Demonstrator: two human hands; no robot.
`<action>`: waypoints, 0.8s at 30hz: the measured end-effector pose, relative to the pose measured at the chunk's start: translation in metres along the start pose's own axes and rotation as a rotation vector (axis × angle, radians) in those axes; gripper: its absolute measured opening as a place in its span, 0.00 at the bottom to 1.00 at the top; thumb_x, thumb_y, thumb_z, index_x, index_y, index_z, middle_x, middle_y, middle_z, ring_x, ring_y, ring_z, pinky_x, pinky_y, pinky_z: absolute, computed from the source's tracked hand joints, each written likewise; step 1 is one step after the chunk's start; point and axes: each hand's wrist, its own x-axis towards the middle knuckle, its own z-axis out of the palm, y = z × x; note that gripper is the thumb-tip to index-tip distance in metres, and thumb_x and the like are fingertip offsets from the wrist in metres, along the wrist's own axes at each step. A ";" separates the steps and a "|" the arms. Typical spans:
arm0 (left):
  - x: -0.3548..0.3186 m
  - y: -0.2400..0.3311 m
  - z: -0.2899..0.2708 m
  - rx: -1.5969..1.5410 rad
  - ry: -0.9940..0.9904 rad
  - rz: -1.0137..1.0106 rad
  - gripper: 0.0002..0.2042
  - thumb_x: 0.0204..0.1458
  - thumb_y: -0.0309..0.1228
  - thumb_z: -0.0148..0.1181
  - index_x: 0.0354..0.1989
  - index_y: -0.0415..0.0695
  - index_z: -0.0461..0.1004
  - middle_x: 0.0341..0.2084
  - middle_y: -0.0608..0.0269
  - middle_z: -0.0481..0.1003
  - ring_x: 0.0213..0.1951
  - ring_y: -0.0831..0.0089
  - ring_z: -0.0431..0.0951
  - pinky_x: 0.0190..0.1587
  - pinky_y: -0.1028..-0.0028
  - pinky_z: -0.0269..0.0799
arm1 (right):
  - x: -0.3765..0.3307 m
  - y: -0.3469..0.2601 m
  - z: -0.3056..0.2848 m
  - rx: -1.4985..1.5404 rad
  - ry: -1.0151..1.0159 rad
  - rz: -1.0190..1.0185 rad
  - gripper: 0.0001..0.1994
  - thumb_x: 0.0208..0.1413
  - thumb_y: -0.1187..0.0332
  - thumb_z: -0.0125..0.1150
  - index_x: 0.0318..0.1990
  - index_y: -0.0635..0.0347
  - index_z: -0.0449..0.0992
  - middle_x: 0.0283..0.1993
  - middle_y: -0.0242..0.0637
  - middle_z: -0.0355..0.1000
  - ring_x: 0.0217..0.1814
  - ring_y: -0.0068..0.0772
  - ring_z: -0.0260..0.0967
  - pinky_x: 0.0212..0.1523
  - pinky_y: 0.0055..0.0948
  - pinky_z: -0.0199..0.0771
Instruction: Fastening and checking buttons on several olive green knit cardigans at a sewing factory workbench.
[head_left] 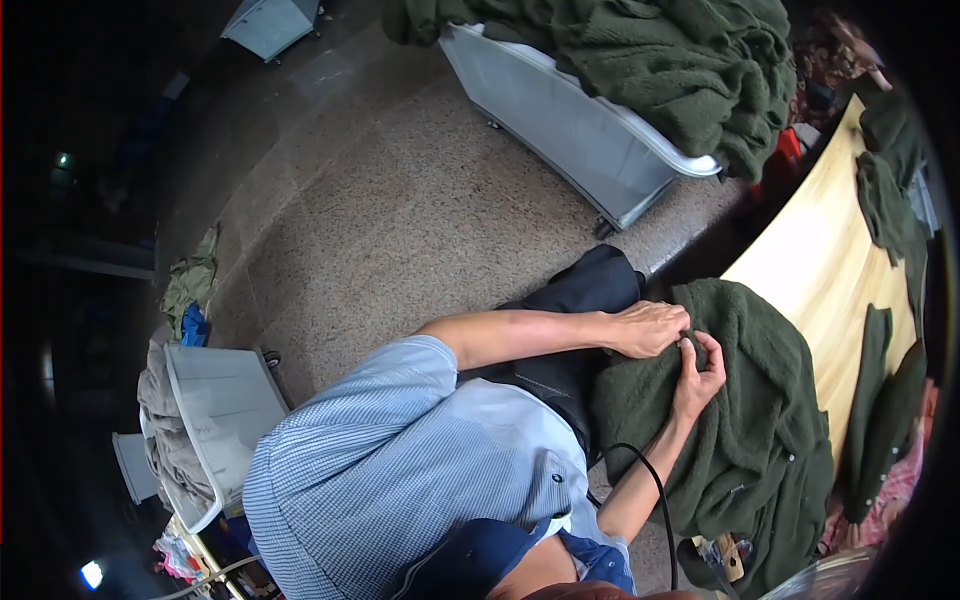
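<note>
A dark green knitted garment [760,400] lies bunched across my lap and hangs down beside the wooden table. My left hand [650,328] pinches a fold at its upper left edge, fingers pressed together. Close against it, my right hand [702,368] holds the same edge between thumb and forefinger, the other fingers curled. Whatever small part lies between the fingertips is hidden. A few small pale dots show on the garment's lower folds.
A pale wooden table [800,280] stands at the right, with more green knitwear [885,210] along its far side. Ahead, a grey wheeled bin [560,110] is heaped with green knitwear. Another grey bin [225,410] holds greyish cloth at the left. A black cable [655,475] loops near my right forearm.
</note>
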 end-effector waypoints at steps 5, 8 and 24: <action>-0.001 -0.011 0.004 0.058 0.026 0.055 0.09 0.71 0.31 0.55 0.51 0.38 0.73 0.47 0.44 0.79 0.48 0.43 0.82 0.52 0.48 0.71 | -0.001 -0.010 0.006 -0.094 -0.005 -0.030 0.14 0.62 0.74 0.81 0.52 0.66 0.84 0.48 0.31 0.83 0.52 0.24 0.78 0.59 0.27 0.77; 0.004 -0.009 0.003 0.078 -0.019 0.091 0.09 0.71 0.31 0.54 0.50 0.38 0.73 0.46 0.45 0.78 0.47 0.45 0.81 0.51 0.50 0.68 | -0.002 -0.015 0.000 -0.109 -0.020 0.018 0.14 0.62 0.74 0.80 0.52 0.66 0.85 0.47 0.29 0.82 0.52 0.23 0.76 0.60 0.27 0.76; 0.012 0.004 -0.007 0.121 -0.172 0.025 0.10 0.73 0.29 0.54 0.57 0.40 0.70 0.49 0.41 0.76 0.52 0.39 0.78 0.52 0.48 0.70 | 0.004 -0.021 -0.012 -0.043 0.020 0.020 0.13 0.59 0.71 0.80 0.50 0.65 0.89 0.43 0.36 0.88 0.47 0.25 0.83 0.53 0.30 0.83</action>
